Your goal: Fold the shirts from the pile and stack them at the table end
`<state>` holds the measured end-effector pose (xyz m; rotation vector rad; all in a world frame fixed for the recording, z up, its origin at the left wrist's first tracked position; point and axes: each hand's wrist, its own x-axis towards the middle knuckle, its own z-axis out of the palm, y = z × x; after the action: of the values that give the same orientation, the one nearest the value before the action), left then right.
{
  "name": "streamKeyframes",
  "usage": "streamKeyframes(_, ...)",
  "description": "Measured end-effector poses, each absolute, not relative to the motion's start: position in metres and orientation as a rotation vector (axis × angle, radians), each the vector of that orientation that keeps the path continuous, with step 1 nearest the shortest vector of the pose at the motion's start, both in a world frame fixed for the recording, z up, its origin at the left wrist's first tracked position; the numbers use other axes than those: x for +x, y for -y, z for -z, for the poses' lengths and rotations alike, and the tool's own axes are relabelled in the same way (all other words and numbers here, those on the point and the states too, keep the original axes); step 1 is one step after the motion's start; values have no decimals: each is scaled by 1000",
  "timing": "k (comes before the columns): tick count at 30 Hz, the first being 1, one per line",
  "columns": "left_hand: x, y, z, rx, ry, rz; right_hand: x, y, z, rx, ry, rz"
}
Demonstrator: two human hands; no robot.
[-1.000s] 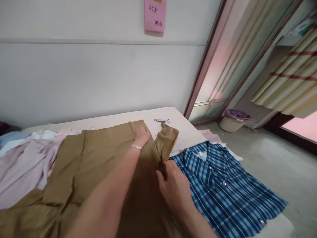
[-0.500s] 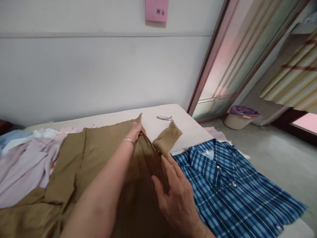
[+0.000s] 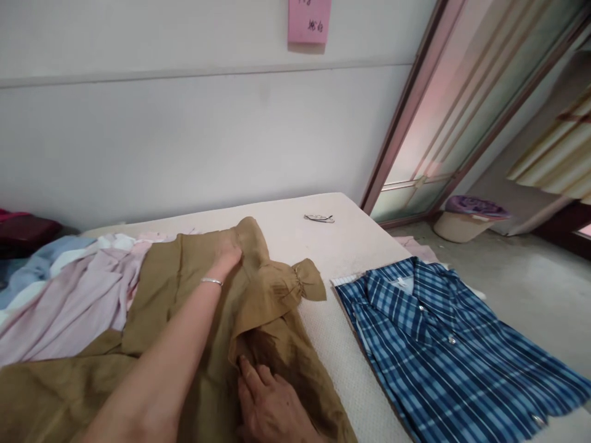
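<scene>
A brown garment [image 3: 154, 286] with a gathered, ruffled cuff [image 3: 310, 280] lies across the bed, its right side folded over towards the middle. At the far edge, my left hand [image 3: 228, 251], with a bracelet on the wrist, is closed on the cloth; its fingertips are partly hidden. Nearer to me, my right hand [image 3: 270, 400] has its fingers closed at the edge of the folded-over layer, some of them tucked under the cloth. A blue plaid shirt [image 3: 443, 344] lies folded to the right, apart from both hands.
Pale pink and blue clothes [image 3: 78, 289] are heaped at the left. Thin-framed glasses [image 3: 318, 218] rest on the bed [image 3: 341, 240] near the wall. Beyond the right edge a lined bin [image 3: 466, 224] stands on the floor. A pink note [image 3: 308, 21] hangs on the wall.
The garment's right side and sleeve have come over to the left, and the cuff now lies beside the body. Both my hands have moved left, the right one also nearer to me.
</scene>
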<state>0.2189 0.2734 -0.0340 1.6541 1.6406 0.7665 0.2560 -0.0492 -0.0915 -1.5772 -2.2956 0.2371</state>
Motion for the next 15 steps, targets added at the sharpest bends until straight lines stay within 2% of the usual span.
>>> streamKeyframes(3, 241, -234, 11, 2140, -1614, -651, 259, 52, 87, -1566, 2301, -190)
streamKeyframes(5, 262, -189, 4, 2436, -1348, -461, 259, 52, 84, -1561, 2322, -175)
streamKeyframes(7, 282, -141, 9, 2693, -1025, -237, 258, 51, 83, -1562, 2323, -181)
streamKeyframes(10, 303, -92, 32, 2892, -970, 37, 255, 50, 85, -1542, 2273, -197)
streamKeyframes(15, 308, -101, 49, 2732, -1223, -127, 254, 54, 90, -1542, 2264, -235)
